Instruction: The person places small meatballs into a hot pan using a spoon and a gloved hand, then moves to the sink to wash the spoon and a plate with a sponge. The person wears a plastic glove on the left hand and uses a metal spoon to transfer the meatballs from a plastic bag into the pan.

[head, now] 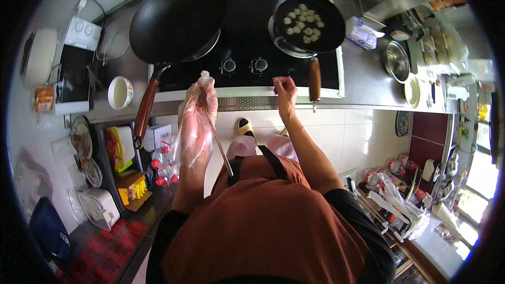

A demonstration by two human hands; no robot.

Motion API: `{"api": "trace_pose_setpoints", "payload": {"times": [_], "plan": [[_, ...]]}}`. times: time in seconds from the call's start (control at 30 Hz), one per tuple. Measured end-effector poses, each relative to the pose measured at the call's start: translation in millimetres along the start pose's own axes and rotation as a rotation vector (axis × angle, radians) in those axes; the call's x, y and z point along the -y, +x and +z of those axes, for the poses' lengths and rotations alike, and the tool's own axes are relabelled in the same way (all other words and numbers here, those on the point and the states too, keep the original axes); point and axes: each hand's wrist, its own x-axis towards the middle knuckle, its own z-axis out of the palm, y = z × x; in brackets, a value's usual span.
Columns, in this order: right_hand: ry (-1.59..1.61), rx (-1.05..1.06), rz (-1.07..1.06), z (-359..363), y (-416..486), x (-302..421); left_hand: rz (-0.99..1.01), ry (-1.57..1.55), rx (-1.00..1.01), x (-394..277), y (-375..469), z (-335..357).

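My left hand [199, 104], in a clear plastic glove, is raised over the cooktop's front edge, its fingers closed around the end of a thin stick-like utensil [221, 148] that slants down towards my apron. My bare right hand [286, 88] hovers at the edge of the black glass cooktop [244, 27], its fingers curled; whether it pinches anything small does not show. To its right is the wooden handle of a frying pan [333, 31], which sits on the right burner with several small pale lumps of food [307, 19] in it. A large black wok [177, 19] rests on the left burner.
A patterned white bowl [120, 92] stands left of the wok's handle, near a toaster oven [73, 75]. A tissue pack [362, 33], a steel bowl [397, 61] and a pale dish [412, 90] are on the right counter. Both pan handles stick out over the front edge.
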Motion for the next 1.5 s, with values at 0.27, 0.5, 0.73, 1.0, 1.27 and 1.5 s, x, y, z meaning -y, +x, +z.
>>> {"api": "trace_pose_setpoints", "payload": {"times": [0.27,0.5,0.73,1.0,1.27,1.5], "plan": [[0.694,0.066,0.338,-113,-54,20,-0.118,-0.026,0.179,86,-15,60],[0.759,-0.104,0.253,-300,-107,67,-0.442,-0.001,0.422,262,-34,128],[0.777,-0.414,0.013,-526,-150,132,-0.705,0.023,0.356,477,-49,185],[0.872,-0.573,-0.172,-702,-160,168,-0.893,0.059,0.361,661,-53,229],[0.613,-0.511,0.000,-833,-41,178,-0.848,0.086,0.355,818,23,241],[0.476,-0.034,0.008,-902,95,200,-0.586,0.126,0.265,866,27,277]]}}
